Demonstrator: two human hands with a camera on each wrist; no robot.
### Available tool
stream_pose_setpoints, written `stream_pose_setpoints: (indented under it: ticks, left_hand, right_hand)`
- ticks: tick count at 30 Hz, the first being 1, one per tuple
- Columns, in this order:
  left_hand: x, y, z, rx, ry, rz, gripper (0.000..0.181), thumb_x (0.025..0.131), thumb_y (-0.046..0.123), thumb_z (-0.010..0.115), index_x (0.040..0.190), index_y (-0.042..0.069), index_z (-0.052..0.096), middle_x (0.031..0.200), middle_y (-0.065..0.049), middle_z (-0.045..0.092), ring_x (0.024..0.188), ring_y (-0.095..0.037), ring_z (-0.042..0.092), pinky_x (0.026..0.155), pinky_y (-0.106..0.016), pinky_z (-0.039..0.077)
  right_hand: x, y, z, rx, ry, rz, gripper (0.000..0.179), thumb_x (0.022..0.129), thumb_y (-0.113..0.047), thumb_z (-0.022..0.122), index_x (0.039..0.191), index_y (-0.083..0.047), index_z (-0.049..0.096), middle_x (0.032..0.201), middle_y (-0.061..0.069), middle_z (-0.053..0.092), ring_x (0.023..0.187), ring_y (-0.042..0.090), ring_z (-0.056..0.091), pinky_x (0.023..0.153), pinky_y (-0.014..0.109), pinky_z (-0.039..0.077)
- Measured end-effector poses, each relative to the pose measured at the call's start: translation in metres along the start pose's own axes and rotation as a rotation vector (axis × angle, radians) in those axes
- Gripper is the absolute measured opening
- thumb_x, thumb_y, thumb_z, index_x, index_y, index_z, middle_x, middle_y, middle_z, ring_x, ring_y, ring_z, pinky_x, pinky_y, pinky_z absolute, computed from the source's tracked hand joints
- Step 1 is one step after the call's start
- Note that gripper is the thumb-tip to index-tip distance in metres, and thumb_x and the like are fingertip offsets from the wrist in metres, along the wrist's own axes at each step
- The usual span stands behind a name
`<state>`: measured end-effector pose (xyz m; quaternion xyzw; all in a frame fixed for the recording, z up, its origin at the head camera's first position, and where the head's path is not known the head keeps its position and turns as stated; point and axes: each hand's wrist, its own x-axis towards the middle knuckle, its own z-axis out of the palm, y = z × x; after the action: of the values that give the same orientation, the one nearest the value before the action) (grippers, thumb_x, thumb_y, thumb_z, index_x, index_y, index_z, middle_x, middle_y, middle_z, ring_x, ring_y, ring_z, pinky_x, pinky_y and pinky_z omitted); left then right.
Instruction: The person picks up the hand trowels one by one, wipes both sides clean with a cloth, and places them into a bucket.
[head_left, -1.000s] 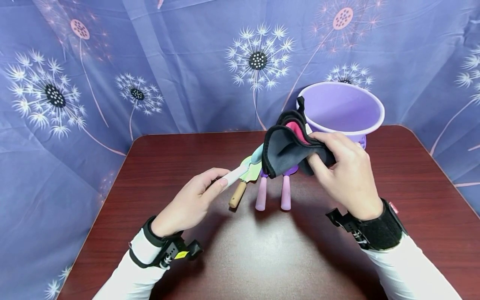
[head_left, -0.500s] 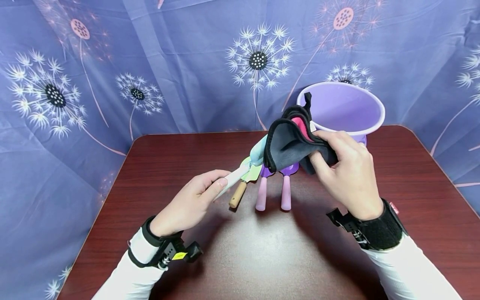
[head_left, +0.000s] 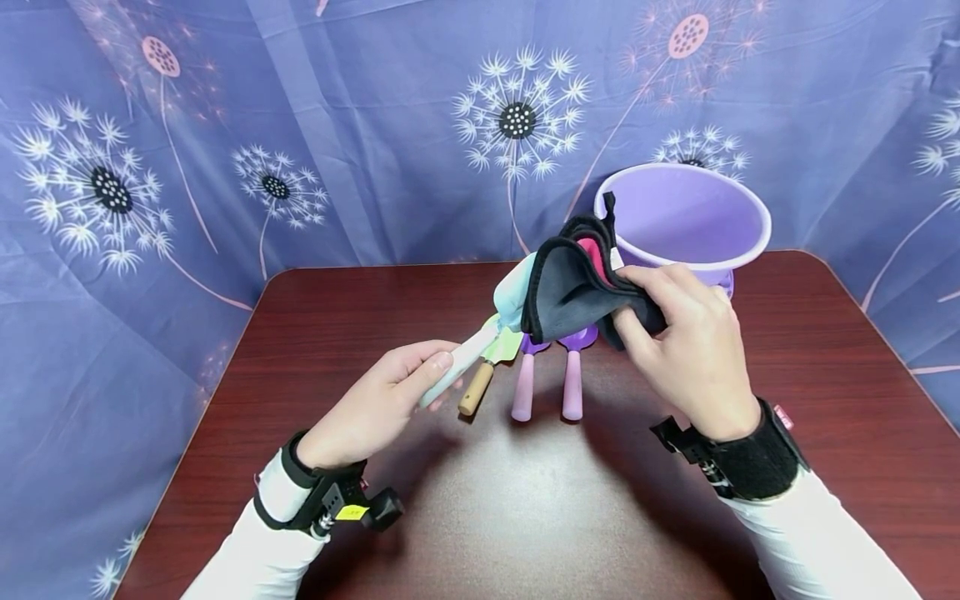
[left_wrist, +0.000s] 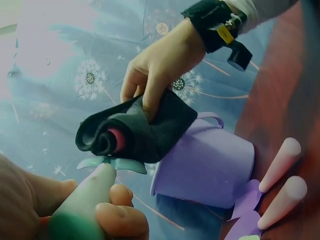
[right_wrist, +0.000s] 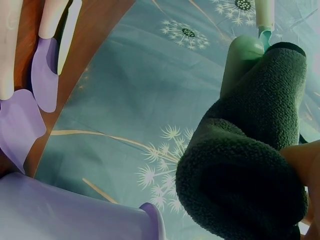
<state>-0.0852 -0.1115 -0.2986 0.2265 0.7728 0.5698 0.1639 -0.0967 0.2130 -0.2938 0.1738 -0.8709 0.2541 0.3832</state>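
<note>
In the head view my left hand (head_left: 378,400) grips the white handle (head_left: 465,362) of a hand trowel with a light blue blade (head_left: 512,293). The blade points up and away to the right, and its far part is hidden by a dark grey cloth (head_left: 570,292) with black edging and a pink inner side. My right hand (head_left: 686,342) pinches this folded cloth against the blade. From the right wrist, the cloth (right_wrist: 250,135) looks fuzzy and wraps round part of the blade (right_wrist: 242,60). The left wrist view shows the trowel handle (left_wrist: 92,192) close up.
A purple bucket (head_left: 682,217) stands at the back right of the brown table (head_left: 337,308). Below the cloth lie a green trowel (head_left: 504,346) with a wooden handle and two purple garden tools with pink handles (head_left: 522,387). A blue dandelion-print sheet (head_left: 375,125) hangs behind.
The trowel has turned in my left hand, and more of its blue blade shows left of the cloth. The cloth shifted slightly right, then back left. The tools on the table stayed put.
</note>
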Motion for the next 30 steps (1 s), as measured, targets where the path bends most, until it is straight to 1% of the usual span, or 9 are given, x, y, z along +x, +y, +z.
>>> stream_pose_setpoints:
  ticks: [3, 7, 14, 19, 26, 30]
  left_hand:
    - [0.000, 0.000, 0.000, -0.043, -0.007, 0.004, 0.029, 0.107, 0.032, 0.044, 0.104, 0.011, 0.063, 0.075, -0.013, 0.048, 0.070, -0.023, 0.045, 0.061, -0.028, 0.035]
    - [0.001, -0.001, 0.000, -0.096, -0.016, 0.005, 0.031, 0.108, 0.031, 0.043, 0.104, 0.007, 0.062, 0.074, -0.015, 0.046, 0.071, -0.025, 0.044, 0.063, -0.028, 0.036]
    - [0.001, -0.001, 0.000, -0.192, -0.034, 0.003, 0.031, 0.108, 0.028, 0.043, 0.104, 0.002, 0.060, 0.075, -0.016, 0.043, 0.071, -0.025, 0.041, 0.065, -0.032, 0.035]
    - [0.001, -0.002, 0.000, -0.221, -0.032, 0.002, 0.032, 0.108, 0.027, 0.044, 0.104, 0.000, 0.059, 0.075, -0.017, 0.042, 0.070, -0.025, 0.041, 0.065, -0.032, 0.035]
    - [0.001, -0.002, 0.000, -0.222, -0.017, -0.004, 0.032, 0.108, 0.029, 0.045, 0.107, 0.001, 0.061, 0.075, -0.016, 0.044, 0.070, -0.025, 0.041, 0.064, -0.030, 0.036]
    - [0.002, -0.001, 0.000, -0.220, -0.014, -0.008, 0.032, 0.107, 0.029, 0.045, 0.106, 0.001, 0.061, 0.075, -0.015, 0.044, 0.070, -0.024, 0.042, 0.064, -0.032, 0.035]
  right_hand:
    - [0.000, -0.001, 0.002, -0.009, -0.012, -0.021, 0.030, 0.086, -0.018, 0.064, 0.114, -0.012, 0.073, 0.099, 0.004, 0.067, 0.088, 0.024, 0.060, 0.071, 0.046, 0.036]
    - [0.000, -0.001, 0.005, -0.013, -0.032, -0.058, 0.028, 0.086, -0.017, 0.064, 0.111, -0.013, 0.073, 0.096, 0.003, 0.066, 0.085, 0.022, 0.058, 0.067, 0.044, 0.032]
    - [-0.003, -0.001, 0.009, -0.010, -0.062, -0.109, 0.031, 0.083, -0.014, 0.064, 0.112, -0.012, 0.074, 0.096, 0.003, 0.067, 0.088, 0.025, 0.060, 0.071, 0.048, 0.033]
    - [-0.004, -0.001, 0.010, -0.037, -0.109, -0.147, 0.032, 0.084, -0.014, 0.064, 0.114, -0.011, 0.073, 0.098, 0.004, 0.066, 0.089, 0.026, 0.058, 0.073, 0.048, 0.033]
    - [-0.007, -0.004, 0.014, -0.019, -0.127, -0.182, 0.035, 0.081, -0.012, 0.063, 0.114, -0.015, 0.073, 0.097, 0.003, 0.064, 0.084, 0.025, 0.055, 0.068, 0.046, 0.029]
    - [-0.008, -0.005, 0.016, -0.021, -0.150, -0.204, 0.034, 0.082, -0.013, 0.063, 0.114, -0.015, 0.073, 0.098, 0.002, 0.063, 0.083, 0.025, 0.053, 0.068, 0.045, 0.029]
